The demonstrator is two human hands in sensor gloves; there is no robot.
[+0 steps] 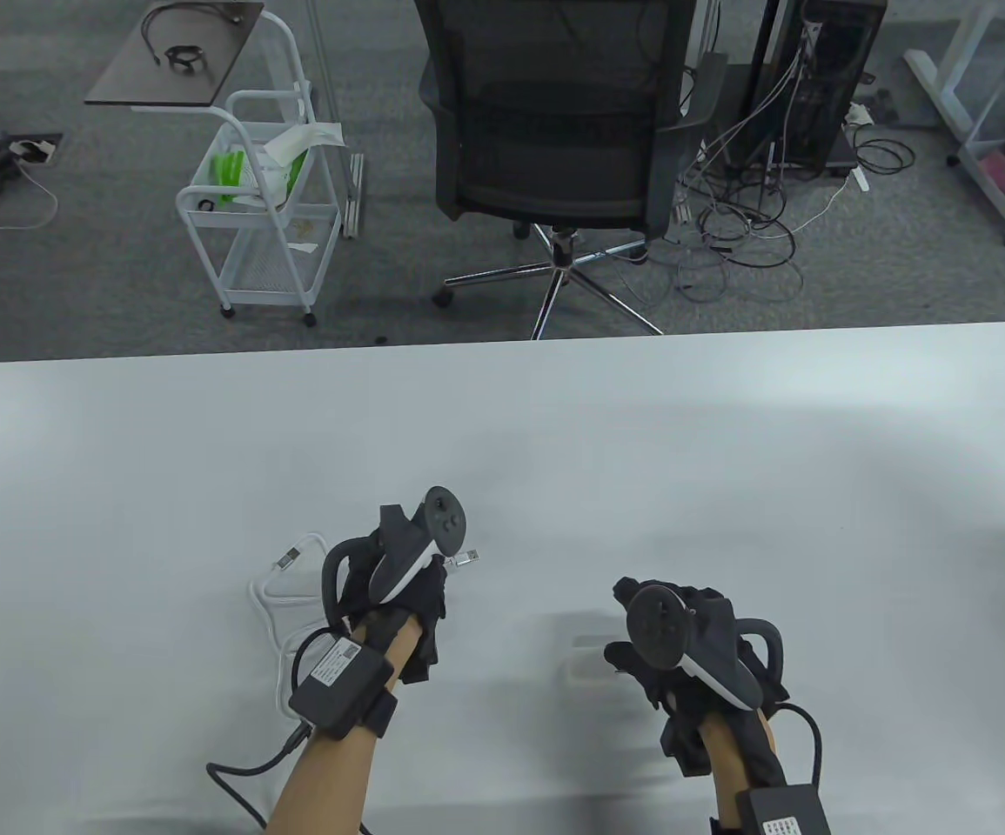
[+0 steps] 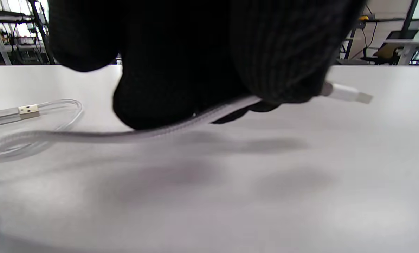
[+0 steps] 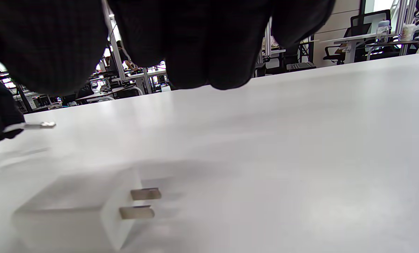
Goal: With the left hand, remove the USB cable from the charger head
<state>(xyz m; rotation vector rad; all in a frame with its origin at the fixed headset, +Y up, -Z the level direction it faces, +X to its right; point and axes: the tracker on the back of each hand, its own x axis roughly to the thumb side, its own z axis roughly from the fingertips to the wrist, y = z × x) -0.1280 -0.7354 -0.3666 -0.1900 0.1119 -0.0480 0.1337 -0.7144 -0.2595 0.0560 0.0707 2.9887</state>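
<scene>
My left hand (image 1: 443, 570) pinches a white braided USB cable (image 2: 160, 130) just behind its small metal connector (image 1: 468, 557), which sticks out to the right, free of the charger. It also shows in the left wrist view (image 2: 348, 95). The cable's other end, a USB-A plug (image 1: 291, 557), lies on the table left of that hand. The white charger head (image 1: 587, 665) lies on the table with its prongs (image 3: 142, 202) bare. My right hand (image 1: 628, 663) hovers just right of and above the charger and does not hold it.
The white table (image 1: 728, 452) runs the full width. The loose cable loops (image 1: 271, 609) lie left of my left wrist. An office chair (image 1: 554, 130) and a white cart (image 1: 258, 209) stand on the floor beyond the far edge.
</scene>
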